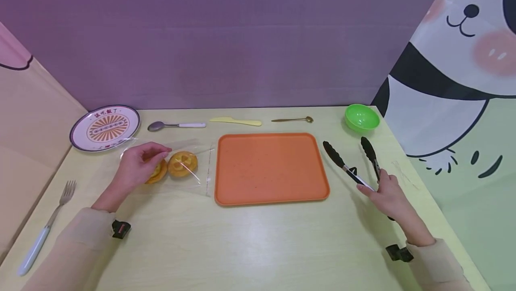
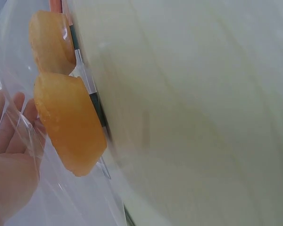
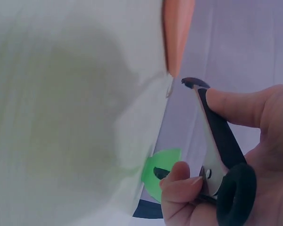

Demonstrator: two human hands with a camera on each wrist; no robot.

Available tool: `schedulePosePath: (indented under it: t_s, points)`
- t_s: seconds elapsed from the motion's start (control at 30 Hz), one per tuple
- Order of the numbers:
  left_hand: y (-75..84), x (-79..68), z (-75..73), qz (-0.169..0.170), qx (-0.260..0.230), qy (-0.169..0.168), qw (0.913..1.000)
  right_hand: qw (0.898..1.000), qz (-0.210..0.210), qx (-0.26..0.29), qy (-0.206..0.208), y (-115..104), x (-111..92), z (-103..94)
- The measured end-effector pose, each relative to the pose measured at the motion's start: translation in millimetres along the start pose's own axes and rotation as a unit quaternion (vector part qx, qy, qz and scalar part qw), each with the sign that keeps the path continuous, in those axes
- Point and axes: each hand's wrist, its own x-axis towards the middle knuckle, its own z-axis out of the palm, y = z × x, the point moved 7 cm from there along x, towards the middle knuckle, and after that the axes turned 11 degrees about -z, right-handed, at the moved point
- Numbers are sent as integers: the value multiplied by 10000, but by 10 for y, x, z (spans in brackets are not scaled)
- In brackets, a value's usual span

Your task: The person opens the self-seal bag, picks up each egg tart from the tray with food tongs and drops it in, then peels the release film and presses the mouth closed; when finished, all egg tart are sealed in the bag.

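Two round golden pastries lie in a clear plastic bag left of the tray, one partly hidden by my left hand. That hand pinches the bag's film between thumb and fingers, above the nearer pastry. In the left wrist view, film stretches across the fingers beside the pastries. My right hand grips black-tipped metal tongs at the right of the table, their arms spread apart and tips pointing away from me. The right wrist view has the thumb along one tong arm and curled fingers on the other.
An orange tray lies mid-table. Behind it are a spoon, a yellow knife and a small gold spoon. A plate stands back left, a green bowl back right, a fork at left.
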Motion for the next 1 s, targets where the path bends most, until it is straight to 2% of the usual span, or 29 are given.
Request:
schedulePosePath:
  t_s: [0.17, 0.43, 0.63, 0.87, 1.0]
  points:
    - [31, -10, -4, -18, 35, -10, 10000, 9999, 138, -17, -85, 10, -3, 64]
    - [21, -16, -9, -70, 9, -50, 10000, 9997, 167, -139, 93, -53, 2, 57]
    - [10, -13, -5, -71, -22, -42, 10000, 9995, 254, -199, 59, -36, 11, 102]
    - [8, -13, 8, -125, 67, -115, 9998, 9962, 241, -820, 164, -42, 5, 150]
    - [2, -11, 5, -136, 83, -125, 9998, 9955, 227, -894, 229, -37, 10, 185]
